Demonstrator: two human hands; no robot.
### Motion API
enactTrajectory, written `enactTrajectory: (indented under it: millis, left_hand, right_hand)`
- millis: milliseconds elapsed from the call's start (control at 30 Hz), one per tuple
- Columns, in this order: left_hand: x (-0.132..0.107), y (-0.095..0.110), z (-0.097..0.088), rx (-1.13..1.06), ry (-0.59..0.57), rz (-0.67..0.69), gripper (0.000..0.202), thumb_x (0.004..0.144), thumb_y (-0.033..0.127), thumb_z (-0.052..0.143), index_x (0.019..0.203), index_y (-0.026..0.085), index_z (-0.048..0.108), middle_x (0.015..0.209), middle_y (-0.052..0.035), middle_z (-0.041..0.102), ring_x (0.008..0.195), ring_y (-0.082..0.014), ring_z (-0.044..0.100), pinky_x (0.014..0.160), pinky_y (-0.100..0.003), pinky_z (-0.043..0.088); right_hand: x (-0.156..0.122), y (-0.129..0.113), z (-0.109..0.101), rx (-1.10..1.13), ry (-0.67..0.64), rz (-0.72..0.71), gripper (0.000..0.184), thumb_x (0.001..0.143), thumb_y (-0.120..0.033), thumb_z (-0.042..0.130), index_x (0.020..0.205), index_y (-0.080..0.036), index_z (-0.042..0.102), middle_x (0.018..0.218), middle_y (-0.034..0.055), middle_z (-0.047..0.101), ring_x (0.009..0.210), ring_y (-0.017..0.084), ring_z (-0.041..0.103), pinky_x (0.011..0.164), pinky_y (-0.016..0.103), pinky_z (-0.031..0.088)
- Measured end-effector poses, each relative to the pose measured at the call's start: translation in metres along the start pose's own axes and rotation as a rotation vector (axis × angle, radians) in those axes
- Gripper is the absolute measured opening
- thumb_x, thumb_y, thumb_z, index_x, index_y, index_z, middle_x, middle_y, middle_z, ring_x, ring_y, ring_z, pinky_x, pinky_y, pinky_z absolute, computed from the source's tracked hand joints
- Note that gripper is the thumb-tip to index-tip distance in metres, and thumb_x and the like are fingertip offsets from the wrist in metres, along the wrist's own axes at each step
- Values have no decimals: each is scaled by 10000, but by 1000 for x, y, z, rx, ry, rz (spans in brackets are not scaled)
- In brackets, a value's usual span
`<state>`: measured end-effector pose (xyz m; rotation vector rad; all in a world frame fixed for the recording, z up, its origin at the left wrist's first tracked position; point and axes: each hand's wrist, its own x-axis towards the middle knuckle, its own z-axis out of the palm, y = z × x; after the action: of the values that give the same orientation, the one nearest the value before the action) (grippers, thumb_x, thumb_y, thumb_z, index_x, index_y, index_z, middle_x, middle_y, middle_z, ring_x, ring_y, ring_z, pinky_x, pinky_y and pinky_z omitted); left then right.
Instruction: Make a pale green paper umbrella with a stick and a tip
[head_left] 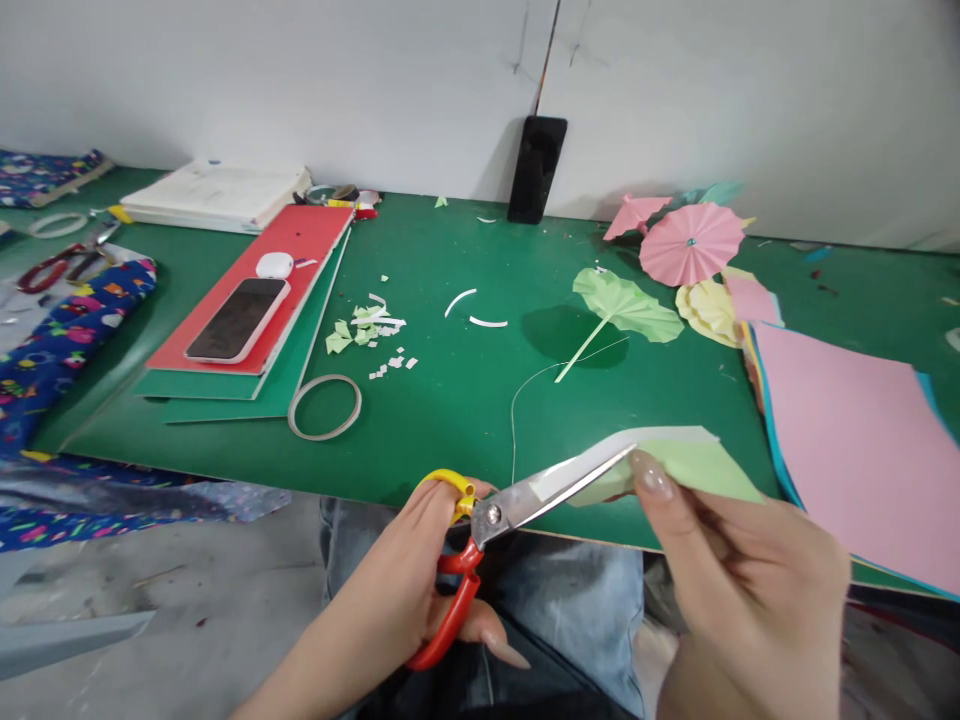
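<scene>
Left hand works scissors into a folded light green paper pinched in the right hand, above the near edge of a green table

The left hand (420, 570) is closed through the yellow and red handles of the scissors (491, 525); the blades look nearly shut, their tips reaching into the left end of the light green paper (694, 462). The right hand (739, 580) pinches that paper between thumb and fingers, just right of the blade tips. The cutting step seems to be in hand; the next snip likely calls for feeding the paper leftward into the blades. Beyond the hands lie a green paper leaf (622, 305), a pink paper umbrella (690, 243), a tape ring (325, 407) and paper scraps (371, 328); pink sheets (855, 440) sit right of the grip
</scene>
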<state>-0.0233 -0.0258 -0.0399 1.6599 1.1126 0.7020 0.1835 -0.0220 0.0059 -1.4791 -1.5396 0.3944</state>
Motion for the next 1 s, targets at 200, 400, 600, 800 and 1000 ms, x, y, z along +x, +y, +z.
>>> enactTrajectory:
  millis: [200, 400, 600, 800, 1000]
  left_hand:
    - [2, 1, -1, 28, 0, 11, 490, 648, 177, 685, 1117, 220, 547, 1126, -88, 603, 1046, -287, 584, 900, -431, 534]
    - [0, 0, -1, 47, -22, -19, 536, 619, 99, 655, 1121, 221, 512, 1206, -86, 564, 1102, -282, 559, 944, -409, 509]
    - [-1, -1, -1, 74, -81, -58, 606, 579, 13, 605, 1121, 228, 438, 1259, -84, 513, 1154, -263, 516, 999, -393, 462]
    - [-2, -1, -2, 46, -77, -75, 509, 574, -3, 573, 1013, 233, 469, 1141, -38, 541, 1026, -226, 556, 915, -341, 506]
    - [-7, -4, -3, -17, -85, -142, 461, 592, 15, 587, 975, 245, 478, 1050, 3, 542, 939, -196, 553, 878, -331, 512]
  right_hand:
    - [-1, 3, -2, -24, -31, -54, 157, 822, -194, 616, 683, -221, 684, 468, -52, 439, 404, 76, 372, 346, 188, 310]
    - [1, 5, -4, 5, -61, -83, 210, 826, -145, 606, 923, -279, 735, 513, -58, 543, 434, 87, 437, 397, 183, 386]
    - [1, 3, -4, -19, -64, -88, 214, 827, -141, 600, 922, -289, 722, 530, -71, 557, 446, 75, 450, 409, 161, 388]
    - [2, 9, -3, 30, -109, -93, 216, 829, -131, 609, 939, -282, 716, 680, -55, 690, 513, 88, 582, 495, 167, 476]
    - [-2, -2, 3, 189, 9, 172, 183, 883, -322, 570, 994, -250, 696, 756, 21, 698, 576, 147, 590, 515, 263, 454]
